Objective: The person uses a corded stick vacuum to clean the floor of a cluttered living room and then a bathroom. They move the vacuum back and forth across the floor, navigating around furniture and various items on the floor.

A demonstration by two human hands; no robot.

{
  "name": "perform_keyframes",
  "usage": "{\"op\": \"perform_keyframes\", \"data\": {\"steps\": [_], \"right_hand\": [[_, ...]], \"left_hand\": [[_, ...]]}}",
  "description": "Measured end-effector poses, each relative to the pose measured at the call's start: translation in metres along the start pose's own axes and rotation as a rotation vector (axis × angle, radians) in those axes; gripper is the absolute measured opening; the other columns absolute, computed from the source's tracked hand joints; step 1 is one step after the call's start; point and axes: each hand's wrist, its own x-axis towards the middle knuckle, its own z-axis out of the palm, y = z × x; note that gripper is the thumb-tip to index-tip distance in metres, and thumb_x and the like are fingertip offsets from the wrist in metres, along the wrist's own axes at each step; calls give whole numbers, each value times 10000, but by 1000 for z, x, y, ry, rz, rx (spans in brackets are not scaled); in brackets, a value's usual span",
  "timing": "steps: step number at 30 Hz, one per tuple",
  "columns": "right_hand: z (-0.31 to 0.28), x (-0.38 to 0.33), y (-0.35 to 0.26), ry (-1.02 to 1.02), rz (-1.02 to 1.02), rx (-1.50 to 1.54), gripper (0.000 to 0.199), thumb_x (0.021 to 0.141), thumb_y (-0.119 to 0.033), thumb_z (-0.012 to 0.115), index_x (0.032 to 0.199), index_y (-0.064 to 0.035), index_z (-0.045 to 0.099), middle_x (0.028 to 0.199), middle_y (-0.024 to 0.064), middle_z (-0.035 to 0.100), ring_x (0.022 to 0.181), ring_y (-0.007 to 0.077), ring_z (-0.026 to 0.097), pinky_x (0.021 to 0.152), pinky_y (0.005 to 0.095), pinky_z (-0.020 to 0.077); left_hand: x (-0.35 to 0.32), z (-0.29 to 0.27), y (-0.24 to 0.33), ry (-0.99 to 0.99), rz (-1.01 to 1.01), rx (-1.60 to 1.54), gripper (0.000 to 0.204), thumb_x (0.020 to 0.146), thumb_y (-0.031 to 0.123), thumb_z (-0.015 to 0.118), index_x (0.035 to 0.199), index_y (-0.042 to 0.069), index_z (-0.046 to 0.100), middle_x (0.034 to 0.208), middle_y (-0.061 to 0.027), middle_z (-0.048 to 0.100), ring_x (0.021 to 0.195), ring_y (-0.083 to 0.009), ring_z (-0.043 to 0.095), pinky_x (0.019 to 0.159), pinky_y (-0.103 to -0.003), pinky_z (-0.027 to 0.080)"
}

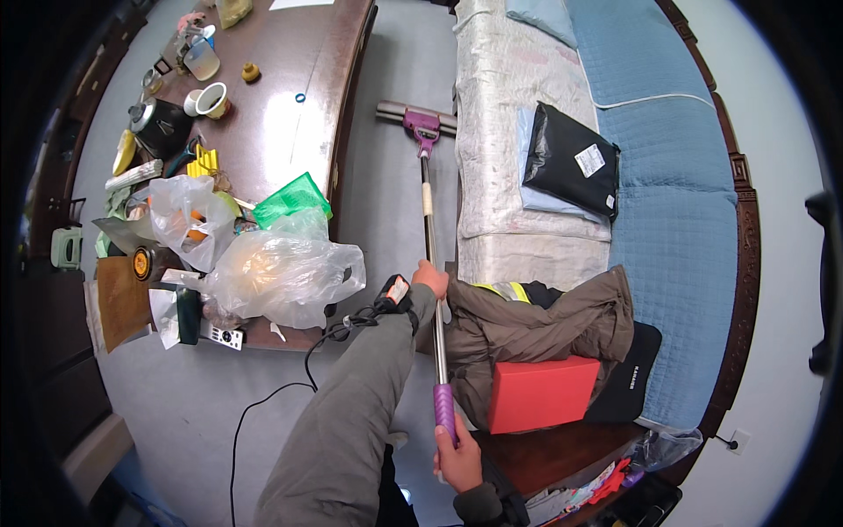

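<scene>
I hold a long mop with a metal pole [432, 263], a purple grip and a purple joint. My left hand [431, 278] grips the pole at its middle, with a small device strapped at that wrist. My right hand [457, 455] closes around the purple grip at the near end. The flat mop head [395, 111] lies on the grey floor, in the gap between the brown table and the sofa, its right end against the sofa's base.
The brown table [281, 97] on the left carries clear plastic bags [281, 274], cups, a kettle and a green basket. The blue sofa [676, 202] on the right holds a black parcel [569, 161], a brown jacket [536, 321] and a red box [542, 393]. A black cable [263, 408] trails over the floor.
</scene>
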Motion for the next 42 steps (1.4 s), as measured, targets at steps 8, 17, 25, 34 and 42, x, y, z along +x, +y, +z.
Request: {"op": "perform_keyframes", "data": {"steps": [8,17,25,34,42], "right_hand": [[-25,-141,87,-25,184,-98,482,963,-294,577,1374,-79,446,614,3,504,509,91,533,445,272,432],[-74,-310,189,129,437,-705,374,895,-347,627,1143,-69,596,827,178,685,719,344,670,659,443,521],[-51,-231,158,131,-116,-601,397,944,-407,567,1174,-83,557,817,215,672,718,397,665,638,478,509],[-10,-152,109,-146,-64,-72,593,994,-226,490,1530,-228,236,727,39,531,551,110,526,508,285,486],[-78,-265,265,-46,-46,-411,592,959,-293,506,1502,-238,278,967,301,643,890,487,621,773,501,507]], "left_hand": [[-163,21,-105,-54,-47,-52,334,844,175,562,1003,-27,349,612,-169,619,513,-300,646,511,-417,541],[-373,55,-183,-366,-597,-191,347,900,146,552,1068,19,276,852,-181,594,506,-249,641,421,-361,521],[-270,40,-161,-175,-228,-185,312,875,156,533,1042,37,298,577,-139,589,452,-286,623,430,-407,521],[-157,-2,-108,-19,-183,-131,373,867,188,563,1096,-59,401,826,-220,606,505,-278,635,408,-440,525],[-290,93,-263,-79,-104,581,373,880,330,522,926,-38,561,797,-201,652,639,-326,672,555,-457,554]]}}
